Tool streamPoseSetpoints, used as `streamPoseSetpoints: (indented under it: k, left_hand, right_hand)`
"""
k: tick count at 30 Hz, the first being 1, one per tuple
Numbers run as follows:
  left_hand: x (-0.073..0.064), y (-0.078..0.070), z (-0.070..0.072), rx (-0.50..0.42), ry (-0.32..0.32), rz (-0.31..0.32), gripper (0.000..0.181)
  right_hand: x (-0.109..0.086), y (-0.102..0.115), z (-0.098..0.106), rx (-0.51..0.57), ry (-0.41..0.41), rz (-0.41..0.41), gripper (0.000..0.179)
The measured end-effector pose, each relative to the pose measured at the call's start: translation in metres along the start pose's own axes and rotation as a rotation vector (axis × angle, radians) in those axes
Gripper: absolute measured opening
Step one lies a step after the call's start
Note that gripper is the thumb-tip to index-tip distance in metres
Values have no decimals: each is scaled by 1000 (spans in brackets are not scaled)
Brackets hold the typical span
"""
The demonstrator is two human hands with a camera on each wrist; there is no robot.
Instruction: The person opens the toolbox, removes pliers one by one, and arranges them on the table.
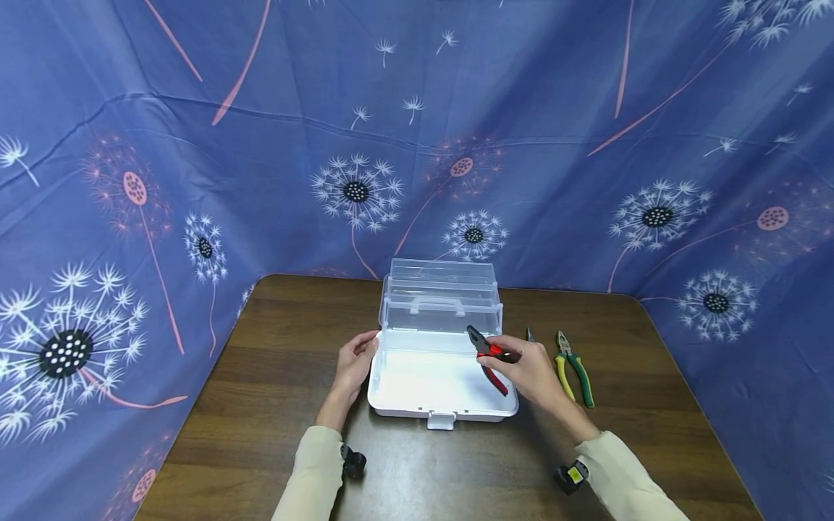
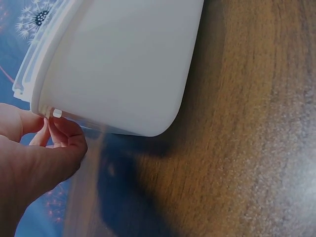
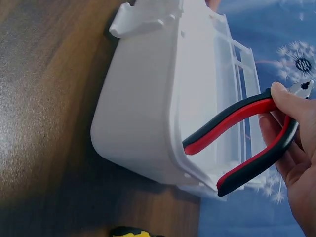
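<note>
A white plastic toolbox [image 1: 430, 380] with its clear lid [image 1: 443, 293] raised stands on the table. My left hand [image 1: 355, 362] is at the box's left side; in the left wrist view its thumb and fingers pinch the rim near the back corner. Combination pliers [image 1: 500, 381] with red and black handles are held in my right hand [image 1: 531, 369], over the right part of the box. Their handles are spread, and in the right wrist view the handle ends [image 3: 229, 185] overlap the box's rim. Whether they touch it I cannot tell.
Pliers with yellow and green handles [image 1: 576, 369] lie on the wooden table [image 1: 625, 449] right of the box. Another tool's metal tip [image 1: 530, 334] shows behind my right hand, the rest hidden. A blue dandelion-patterned cloth [image 1: 554, 181] hangs behind the table.
</note>
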State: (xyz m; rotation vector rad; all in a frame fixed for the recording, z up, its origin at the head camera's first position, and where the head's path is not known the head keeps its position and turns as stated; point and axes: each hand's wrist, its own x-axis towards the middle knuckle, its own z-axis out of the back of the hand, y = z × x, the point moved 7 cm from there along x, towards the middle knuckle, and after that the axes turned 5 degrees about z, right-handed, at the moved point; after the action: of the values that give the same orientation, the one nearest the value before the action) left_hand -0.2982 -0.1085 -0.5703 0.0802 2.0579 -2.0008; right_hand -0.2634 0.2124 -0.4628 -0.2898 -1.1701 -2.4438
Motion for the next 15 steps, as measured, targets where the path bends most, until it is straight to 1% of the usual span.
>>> streamPoseSetpoints:
  k: [4,8,11,15]
  left_hand:
    - [2,0,0,13,8,2,33]
    - [3,-1,0,32,4,7,33]
    - [1,0,1,29,-3,7,32]
    - [1,0,0,26,-2,8,32]
  right_hand:
    - [-3,-9,13,32,-52,-58,34]
    - [-4,-17,26,31,-98,-81,38]
    - [-6,-24,37,27,-135,-109,39]
    - [-10,-36,52,44,-185,-183,41]
